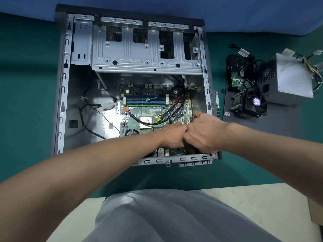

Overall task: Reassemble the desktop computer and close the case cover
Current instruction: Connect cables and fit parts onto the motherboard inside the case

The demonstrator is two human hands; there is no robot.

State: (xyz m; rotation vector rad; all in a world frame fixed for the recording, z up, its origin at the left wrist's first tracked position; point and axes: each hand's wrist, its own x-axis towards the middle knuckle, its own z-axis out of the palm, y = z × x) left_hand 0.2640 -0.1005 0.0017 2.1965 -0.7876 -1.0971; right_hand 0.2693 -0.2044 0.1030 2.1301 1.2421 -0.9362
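Note:
The open desktop case (63,88) lies flat on a green mat. Its green motherboard (153,109) shows a bare CPU (146,122) and blue memory slots (145,100). My left hand (172,135) and my right hand (204,131) meet knuckle to knuckle over the board's near right corner, by the expansion slots. Both hands have their fingers curled downward. What lies under them is hidden. Black cables (180,95) loop across the board just beyond my hands.
A metal drive cage (139,55) fills the far half of the case. To the right, a dark panel (283,119) carries the power supply (293,79), a cooler with fan (251,103) and a drive with cables (239,74). A memory stick (217,102) lies beside the case wall.

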